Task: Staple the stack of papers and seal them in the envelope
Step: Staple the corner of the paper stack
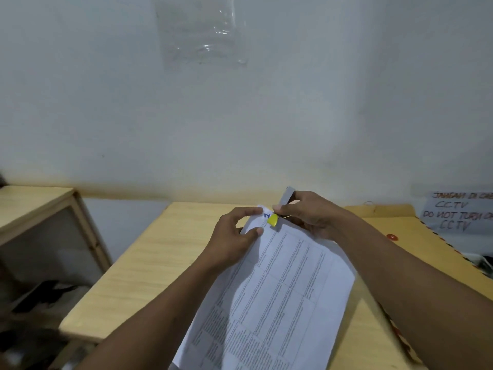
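A stack of printed papers (277,297) lies tilted across the light wooden table (149,265), its top corner raised toward the wall. My left hand (234,236) pinches that top left corner between thumb and fingers. My right hand (309,214) grips a small stapler (280,209) with a grey body and a yellow tip; the yellow tip sits on the top edge of the papers beside my left thumb. A large brown envelope (416,247) with a red string button and a striped border lies on the table to the right, partly under my right forearm.
A white wall rises straight behind the table. A second wooden shelf unit (40,212) stands to the left across a gap, with dark clutter below it. A handwritten CCTV notice (458,212) leans at the far right. A clear plastic sheet (200,30) hangs on the wall.
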`<state>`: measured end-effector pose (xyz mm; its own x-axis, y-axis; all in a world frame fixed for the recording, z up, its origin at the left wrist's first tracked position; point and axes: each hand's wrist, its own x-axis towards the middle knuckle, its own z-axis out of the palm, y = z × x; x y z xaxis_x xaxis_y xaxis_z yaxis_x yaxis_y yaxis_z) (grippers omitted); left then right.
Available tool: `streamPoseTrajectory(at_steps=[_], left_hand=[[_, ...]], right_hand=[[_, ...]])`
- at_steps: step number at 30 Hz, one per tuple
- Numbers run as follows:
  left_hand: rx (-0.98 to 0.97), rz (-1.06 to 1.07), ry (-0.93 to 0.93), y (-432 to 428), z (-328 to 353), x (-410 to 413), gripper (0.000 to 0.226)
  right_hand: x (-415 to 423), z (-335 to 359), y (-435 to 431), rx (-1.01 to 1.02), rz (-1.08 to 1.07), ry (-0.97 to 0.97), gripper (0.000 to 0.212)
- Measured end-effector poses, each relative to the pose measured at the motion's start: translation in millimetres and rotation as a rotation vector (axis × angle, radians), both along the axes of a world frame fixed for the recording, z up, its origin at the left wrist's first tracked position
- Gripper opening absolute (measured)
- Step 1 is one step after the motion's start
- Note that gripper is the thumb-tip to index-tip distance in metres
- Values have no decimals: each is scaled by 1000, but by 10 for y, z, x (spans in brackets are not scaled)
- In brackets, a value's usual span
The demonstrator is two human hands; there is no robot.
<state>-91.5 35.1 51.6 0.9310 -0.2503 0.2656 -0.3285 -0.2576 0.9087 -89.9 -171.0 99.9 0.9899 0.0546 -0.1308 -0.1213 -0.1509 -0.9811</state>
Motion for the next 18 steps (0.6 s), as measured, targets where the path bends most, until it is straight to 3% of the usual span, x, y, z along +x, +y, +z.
streamPoseTrajectory(at_steps=[18], left_hand=[[-29,70,33,249,-31,18,37]], right_hand=[[217,-139,287,41,18,-58,19]])
